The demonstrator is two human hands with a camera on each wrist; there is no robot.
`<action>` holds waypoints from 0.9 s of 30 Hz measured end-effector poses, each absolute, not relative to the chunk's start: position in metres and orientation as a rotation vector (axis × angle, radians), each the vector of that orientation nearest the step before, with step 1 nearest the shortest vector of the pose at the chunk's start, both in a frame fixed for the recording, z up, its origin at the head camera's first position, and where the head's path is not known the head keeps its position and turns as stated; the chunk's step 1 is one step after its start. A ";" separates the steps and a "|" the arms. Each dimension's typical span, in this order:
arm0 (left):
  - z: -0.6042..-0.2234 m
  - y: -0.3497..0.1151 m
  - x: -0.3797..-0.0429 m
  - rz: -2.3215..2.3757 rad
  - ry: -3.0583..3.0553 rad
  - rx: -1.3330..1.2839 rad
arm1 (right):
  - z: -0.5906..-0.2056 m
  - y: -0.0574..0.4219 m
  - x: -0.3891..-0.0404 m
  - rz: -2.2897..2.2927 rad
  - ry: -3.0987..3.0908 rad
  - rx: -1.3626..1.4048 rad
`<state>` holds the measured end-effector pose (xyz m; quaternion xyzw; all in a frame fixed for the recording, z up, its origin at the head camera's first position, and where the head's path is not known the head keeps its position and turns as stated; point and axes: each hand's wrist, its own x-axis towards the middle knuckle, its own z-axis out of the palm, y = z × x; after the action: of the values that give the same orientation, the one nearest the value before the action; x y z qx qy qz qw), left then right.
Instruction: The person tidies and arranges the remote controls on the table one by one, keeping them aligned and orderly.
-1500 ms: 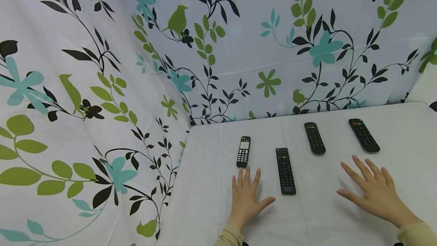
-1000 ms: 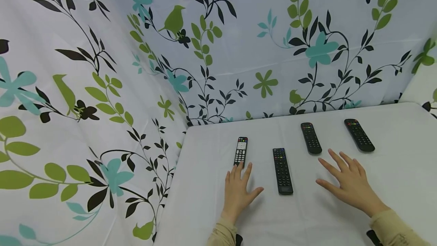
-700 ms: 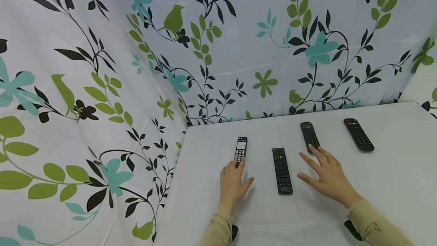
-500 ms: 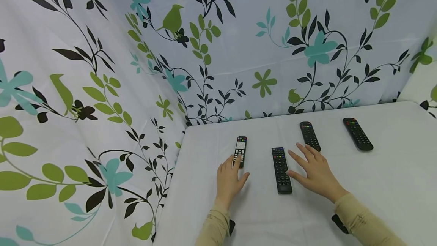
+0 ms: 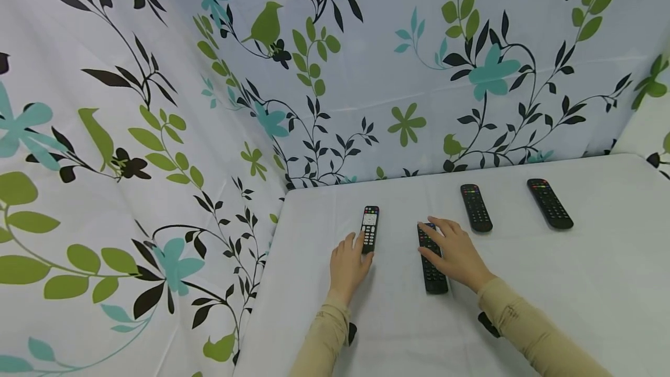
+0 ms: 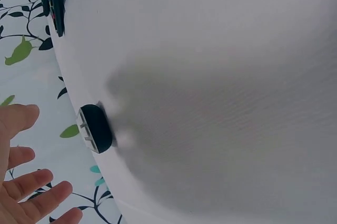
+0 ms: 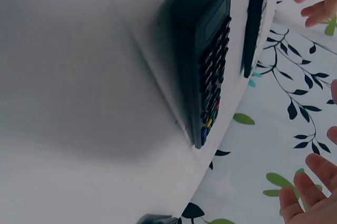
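1. Left hand [image 5: 348, 266]: hovers at the near end of a slim black plastic remote control with pale buttons [image 5: 370, 230], fingers loosely extended, grasping nothing; appears apart from it in the left wrist view.
2. Right hand [image 5: 455, 252]: hangs over a long, rectangular black remote control with small dark buttons [image 5: 434, 277], covering part of it in the head view. Holds nothing, with fingers spread and relaxed.
3. Slim remote: lies flat, leftmost of four, on a white cloth-covered table [image 5: 398, 336].
4. Long remote: lies flat just right of that, nearer the wearer. Shows blue, yellow and red keys at its far end in the right wrist view.
5. Farther right, well apart from both hands: a black remote with rounded ends [image 5: 476, 208], then a similar wider black remote [image 5: 550, 204].
6. On both arms: beige sleeves [image 5: 534, 330].
7. Behind and to the left: white fabric printed with green birds, teal flowers and dark leaves [image 5: 366, 74].
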<state>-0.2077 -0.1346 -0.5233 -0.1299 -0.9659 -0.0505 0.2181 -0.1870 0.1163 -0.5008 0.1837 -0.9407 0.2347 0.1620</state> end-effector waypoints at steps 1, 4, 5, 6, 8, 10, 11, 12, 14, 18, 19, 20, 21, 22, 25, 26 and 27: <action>-0.524 -0.135 -0.209 -0.155 -2.687 -0.348 | -0.501 0.113 -0.190 0.687 -2.692 0.522; -0.525 -0.136 -0.214 -0.197 -2.725 -0.316 | -0.502 0.101 -0.197 0.739 -2.708 0.517; -0.526 -0.136 -0.216 -0.202 -2.734 -0.309 | -0.503 0.097 -0.199 0.749 -2.713 0.516; -0.527 -0.137 -0.218 -0.204 -2.742 -0.302 | -0.503 0.093 -0.202 0.752 -2.718 0.515; -0.529 -0.138 -0.222 -0.204 -2.751 -0.296 | -0.505 0.086 -0.207 0.752 -2.725 0.507; -0.531 -0.138 -0.226 -0.212 -2.767 -0.291 | -0.507 0.078 -0.211 0.738 -2.736 0.489; -0.532 -0.138 -0.228 -0.220 -2.779 -0.288 | -0.507 0.074 -0.213 0.735 -2.742 0.483; -0.533 -0.138 -0.230 -0.232 -2.795 -0.283 | -0.507 0.071 -0.215 0.731 -2.752 0.475; -0.535 -0.137 -0.234 -0.257 -2.831 -0.267 | -0.506 0.064 -0.218 0.742 -2.784 0.456; -0.538 -0.136 -0.242 -0.352 -2.869 -0.217 | -0.505 0.051 -0.227 0.798 -2.844 0.438; -0.539 -0.136 -0.243 -0.393 -2.870 -0.203 | -0.506 0.048 -0.229 0.809 -2.860 0.428; -0.540 -0.136 -0.245 -0.435 -2.870 -0.188 | -0.508 0.045 -0.232 0.815 -2.871 0.425; -0.540 -0.135 -0.246 -0.486 -2.867 -0.174 | -0.511 0.042 -0.235 0.814 -2.883 0.422; -0.540 -0.136 -0.247 -0.526 -2.864 -0.160 | -0.513 0.039 -0.238 0.817 -2.894 0.420; -0.541 -0.137 -0.251 -0.645 -2.846 -0.135 | -0.522 0.030 -0.245 0.822 -2.921 0.426; -0.542 -0.138 -0.253 -0.675 -2.835 -0.129 | -0.525 0.027 -0.247 0.819 -2.927 0.434; -0.543 -0.138 -0.255 -0.694 -2.825 -0.126 | -0.528 0.024 -0.249 0.818 -2.933 0.438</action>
<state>-0.2545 -0.1382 -0.5427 -0.0430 -0.9639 -0.2367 0.1146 -0.2495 0.0237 -0.5283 0.1423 -0.9530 0.2656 0.0325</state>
